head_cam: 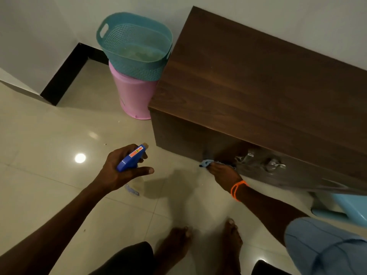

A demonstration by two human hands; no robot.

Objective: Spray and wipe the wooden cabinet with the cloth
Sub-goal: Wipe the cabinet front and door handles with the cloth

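A dark brown wooden cabinet (pixel 248 80) stands against the wall on the right, its front face with metal handles (pixel 274 163) turned toward me. My right hand (pixel 222 172), with an orange band at the wrist, presses a light blue cloth (pixel 206 162) against the lower front of the cabinet near its left corner. My left hand (pixel 121 169) holds a spray bottle (pixel 131 157) with a blue trigger head over the floor, left of the cabinet, nozzle pointing toward it. The clear bottle body hangs below my hand.
A teal perforated basket (pixel 135 46) sits on a pink bin (pixel 133 94) right beside the cabinet's left side. A light blue plastic stool (pixel 345 209) is at the right edge. My bare feet (pixel 200 241) stand on the glossy tiled floor.
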